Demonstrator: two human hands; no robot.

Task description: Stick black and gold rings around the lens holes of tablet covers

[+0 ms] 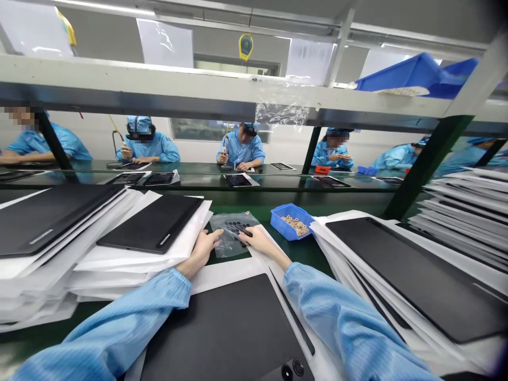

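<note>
The clear bag (224,246) lies on the green table (317,256), with small black discs (233,224) on or in it; which, I cannot tell. The right hand (261,241) is at the bag's right side, its fingers pinching a thin black tool (245,230) whose tip is over the discs. The left hand (201,250) is at the bag's left edge, its fingers slightly bent and touching the plastic; whether they pinch it, I cannot tell. Just right of the bag sits a blue bin (282,228) holding small tan rings (296,224). In front of the bag, nearer the wearer, a dark tablet (222,328) lies camera side up on white sheets. Left of the bag another tablet (153,222) tops a stack; well to its right a third tablet (416,275) rests on more sheets. Beyond the bag, workers in blue (244,150) sit at a farther table.
</note>
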